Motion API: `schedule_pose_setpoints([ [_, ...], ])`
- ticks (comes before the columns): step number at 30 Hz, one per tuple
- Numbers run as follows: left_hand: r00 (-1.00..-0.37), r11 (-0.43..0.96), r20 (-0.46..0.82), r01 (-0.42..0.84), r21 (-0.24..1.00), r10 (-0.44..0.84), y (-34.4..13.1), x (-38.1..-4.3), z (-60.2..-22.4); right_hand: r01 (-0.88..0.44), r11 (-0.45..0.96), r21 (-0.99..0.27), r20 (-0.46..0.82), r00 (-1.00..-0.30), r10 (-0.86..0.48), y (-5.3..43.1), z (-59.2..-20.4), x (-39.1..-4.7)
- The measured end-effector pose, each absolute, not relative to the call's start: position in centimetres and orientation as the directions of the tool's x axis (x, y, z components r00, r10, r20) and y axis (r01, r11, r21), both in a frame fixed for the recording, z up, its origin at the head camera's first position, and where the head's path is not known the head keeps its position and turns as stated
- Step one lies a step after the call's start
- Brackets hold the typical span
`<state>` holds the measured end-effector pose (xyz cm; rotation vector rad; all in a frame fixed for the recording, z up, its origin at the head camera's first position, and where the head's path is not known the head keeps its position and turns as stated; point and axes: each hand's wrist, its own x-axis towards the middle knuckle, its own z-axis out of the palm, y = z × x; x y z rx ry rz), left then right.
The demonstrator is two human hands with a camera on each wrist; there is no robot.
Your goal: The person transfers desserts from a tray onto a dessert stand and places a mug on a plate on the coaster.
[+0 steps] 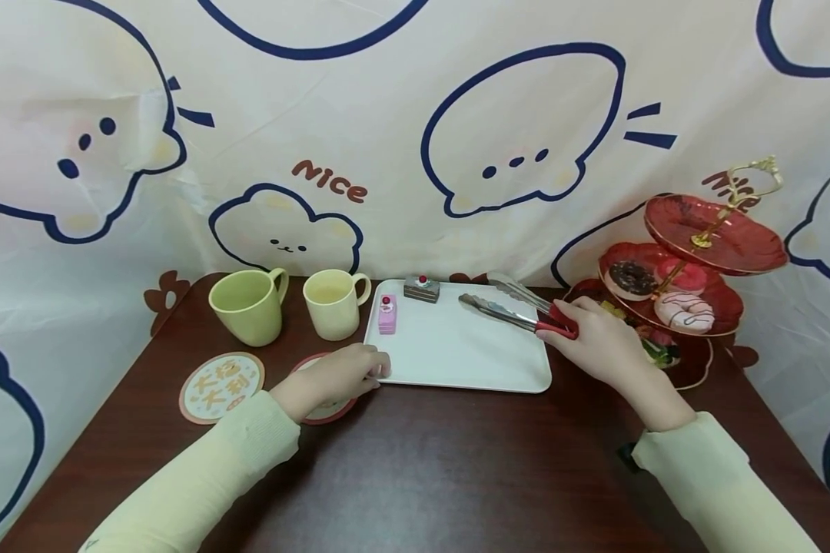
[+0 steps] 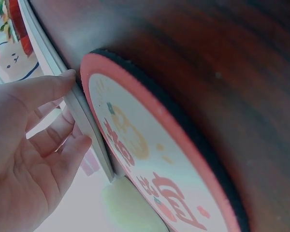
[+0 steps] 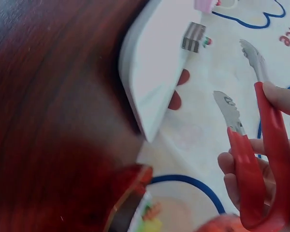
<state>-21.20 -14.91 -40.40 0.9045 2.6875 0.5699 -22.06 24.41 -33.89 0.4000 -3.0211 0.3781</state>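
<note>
My left hand (image 1: 346,376) grips the front left edge of a white tray (image 1: 463,361); in the left wrist view, the thumb and fingers (image 2: 63,164) lie about its rim. My right hand (image 1: 598,338) holds metal tongs with red handles (image 3: 275,145). The tongs' arms are spread apart and point left over the tray's right side, with nothing between the tips. On the tray's left part stand a pink cake slice (image 1: 387,319) and a chocolate-coloured cake slice (image 1: 422,289), each topped with a red berry.
A red tiered stand (image 1: 726,238) at the right carries doughnuts (image 1: 685,311) and other food. Left of the tray are a green mug (image 1: 249,311) and a pale yellow mug (image 1: 333,307). Two round coasters lie in front: one orange-rimmed (image 1: 221,386), one red-rimmed (image 2: 150,145) below my left hand.
</note>
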Motion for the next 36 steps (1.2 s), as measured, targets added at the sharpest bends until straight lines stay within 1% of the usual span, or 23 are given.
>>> schedule_pose_setpoints([
  [6,-0.780,0.736,-0.113,0.518,0.436,0.616,-14.8,-21.3,-40.5,-0.283,0.926,-0.252,0.134,-0.957,-0.256,23.8,-35.3,-23.3],
  [11,-0.766,0.729,-0.103,0.548,0.411,0.634,-14.8,-21.5,-40.5,-0.276,0.923,-0.269,0.148,-0.958,-0.244,23.6,-36.5,-24.2],
  [16,-0.767,0.732,-0.112,0.542,0.414,0.631,-14.8,-21.5,-40.6,-0.262,0.922,-0.286,0.123,-0.964,-0.236,23.0,-37.5,-25.3],
  [23,-0.771,0.734,-0.120,0.530,0.424,0.625,-14.9,-21.3,-40.5,-0.282,0.924,-0.258,0.104,-0.959,-0.264,21.6,-38.2,-26.5],
  [36,-0.784,0.742,-0.125,0.506,0.440,0.609,-14.7,-21.3,-40.4,-0.299,0.917,-0.262,0.055,-0.954,-0.296,18.9,-39.3,-28.8],
])
